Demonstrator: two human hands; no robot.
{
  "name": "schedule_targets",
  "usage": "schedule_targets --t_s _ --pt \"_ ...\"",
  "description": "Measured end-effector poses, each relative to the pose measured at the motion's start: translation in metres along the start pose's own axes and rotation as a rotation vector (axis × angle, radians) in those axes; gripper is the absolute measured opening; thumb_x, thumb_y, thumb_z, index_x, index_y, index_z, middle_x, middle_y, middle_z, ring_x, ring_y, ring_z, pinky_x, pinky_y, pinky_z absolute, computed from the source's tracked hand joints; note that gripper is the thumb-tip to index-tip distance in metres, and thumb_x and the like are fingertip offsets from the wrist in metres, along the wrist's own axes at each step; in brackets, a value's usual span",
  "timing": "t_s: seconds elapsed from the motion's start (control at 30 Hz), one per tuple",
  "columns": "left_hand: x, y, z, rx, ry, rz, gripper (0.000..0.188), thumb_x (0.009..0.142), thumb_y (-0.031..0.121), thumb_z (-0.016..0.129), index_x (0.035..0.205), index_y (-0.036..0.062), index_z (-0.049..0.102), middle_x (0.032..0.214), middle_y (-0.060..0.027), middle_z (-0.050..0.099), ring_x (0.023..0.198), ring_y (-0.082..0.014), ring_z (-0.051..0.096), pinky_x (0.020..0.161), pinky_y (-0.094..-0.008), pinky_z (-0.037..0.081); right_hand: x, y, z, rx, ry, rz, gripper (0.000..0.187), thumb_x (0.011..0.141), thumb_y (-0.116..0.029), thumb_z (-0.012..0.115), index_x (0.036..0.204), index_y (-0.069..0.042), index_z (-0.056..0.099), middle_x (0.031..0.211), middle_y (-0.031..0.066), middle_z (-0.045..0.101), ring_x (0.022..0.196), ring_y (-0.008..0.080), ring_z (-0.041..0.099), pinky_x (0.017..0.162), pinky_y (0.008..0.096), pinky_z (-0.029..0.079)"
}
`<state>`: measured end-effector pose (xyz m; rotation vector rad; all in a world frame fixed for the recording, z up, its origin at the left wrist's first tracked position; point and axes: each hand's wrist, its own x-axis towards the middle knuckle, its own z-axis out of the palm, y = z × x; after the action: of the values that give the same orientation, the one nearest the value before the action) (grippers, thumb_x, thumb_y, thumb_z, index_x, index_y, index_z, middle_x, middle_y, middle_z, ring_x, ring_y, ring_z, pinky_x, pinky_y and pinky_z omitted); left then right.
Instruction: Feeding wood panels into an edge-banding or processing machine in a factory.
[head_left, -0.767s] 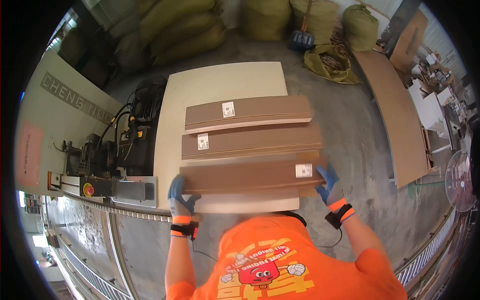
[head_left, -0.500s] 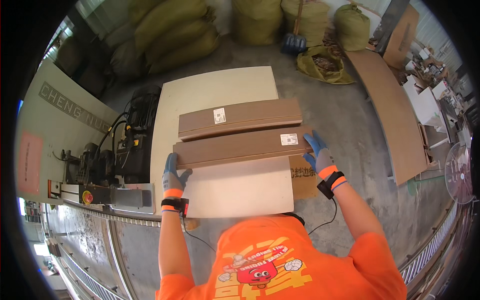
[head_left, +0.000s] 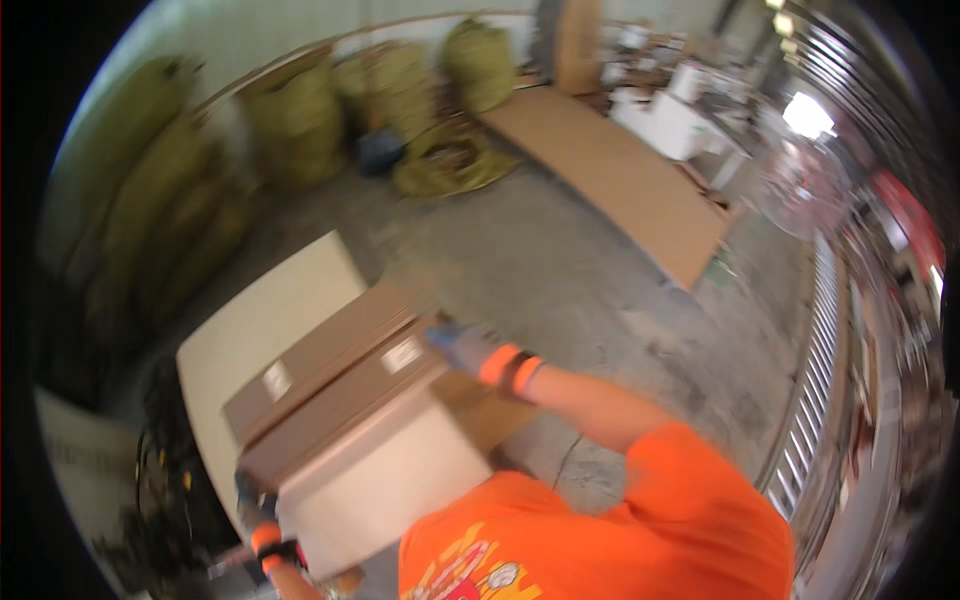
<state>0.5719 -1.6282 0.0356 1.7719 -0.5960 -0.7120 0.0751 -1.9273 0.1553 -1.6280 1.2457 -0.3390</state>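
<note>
Beyond right fingers (head_left: 440, 338): open sack (head_left: 420, 181) with scraps, on bare floor (head_left: 530, 265). Shovel (head_left: 380, 152), blue blade, just left of that. Upright sacks (head_left: 295, 130), olive, in a row farther out. Beyond left fingers (head_left: 244, 486), well apart: piled sacks (head_left: 165, 195). Machine (head_left: 165, 485), dark, blurred, just left of left fingers. Right of right fingers, going outward: brown sheet (head_left: 620, 185), white boxes (head_left: 665, 125) past it, fan (head_left: 808, 188), roller track (head_left: 803, 410).

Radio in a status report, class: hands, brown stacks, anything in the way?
Left hand at left end of near stack, right hand at right end; grip blurred. Near stack lies on pale panel. Far stack alongside, may block its far side.
</note>
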Motion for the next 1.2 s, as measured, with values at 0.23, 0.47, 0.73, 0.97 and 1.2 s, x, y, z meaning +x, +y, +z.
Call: schedule_targets --t_s 0.23,0.47,0.73,0.97,1.2 --pt "0.006 0.004 0.045 0.929 -0.111 0.315 0.062 0.082 0.043 0.081 0.118 -0.0030 0.059 0.096 -0.0173 0.070 0.084 -0.0290 0.064 0.082 -0.0404 0.052 0.062 0.145 0.022 -1.147 0.493 -0.434 0.058 0.093 -0.027 0.064 0.142 -0.003 0.044 0.096 0.0198 0.070 0.089 0.0347 0.069 0.076 0.0424 0.053" --pt "-0.002 0.027 0.014 0.747 -0.152 0.118 0.055 0.080 0.039 0.084 0.103 -0.0072 0.066 0.098 -0.0218 0.071 0.081 -0.0332 0.062 0.081 -0.0439 0.050 0.063 0.093 0.037 -0.524 0.133 -0.119 0.033 0.079 -0.020 0.078 0.099 0.001 0.064 0.081 0.0219 0.069 0.077 0.0380 0.069 0.067 0.0450 0.053" --pt "0.048 -0.023 -0.008 0.740 -0.071 -0.221 0.063 0.074 0.012 0.080 0.130 -0.0022 0.056 0.109 -0.0182 0.071 0.097 -0.0302 0.068 0.075 -0.0408 0.055 0.069 0.092 0.038 -0.548 0.149 -0.179 0.035 0.075 -0.021 0.083 0.096 0.003 0.068 0.083 0.0237 0.070 0.078 0.0397 0.069 0.069 0.0465 0.054" --pt "0.030 -0.028 0.012 0.933 -0.002 0.072 0.073 0.076 0.033 0.084 0.129 -0.0084 0.056 0.123 -0.0278 0.065 0.110 -0.0379 0.066 0.093 -0.0429 0.054 0.058 0.102 0.032 -0.567 0.140 -0.124 0.030 0.087 -0.029 0.071 0.101 -0.003 0.069 0.092 0.0235 0.071 0.086 0.0367 0.070 0.074 0.0451 0.054" --pt "-0.056 -0.023 0.021 0.254 0.061 0.039 0.073 0.085 0.019 0.078 0.143 -0.0006 0.038 0.137 -0.0203 0.058 0.128 -0.0297 0.055 0.107 -0.0394 0.045 0.053 0.148 0.045 0.119 0.021 -0.270 0.039 0.090 -0.010 0.070 0.125 -0.002 0.053 0.105 0.0095 0.064 0.101 0.0157 0.060 0.087 0.0350 0.053"
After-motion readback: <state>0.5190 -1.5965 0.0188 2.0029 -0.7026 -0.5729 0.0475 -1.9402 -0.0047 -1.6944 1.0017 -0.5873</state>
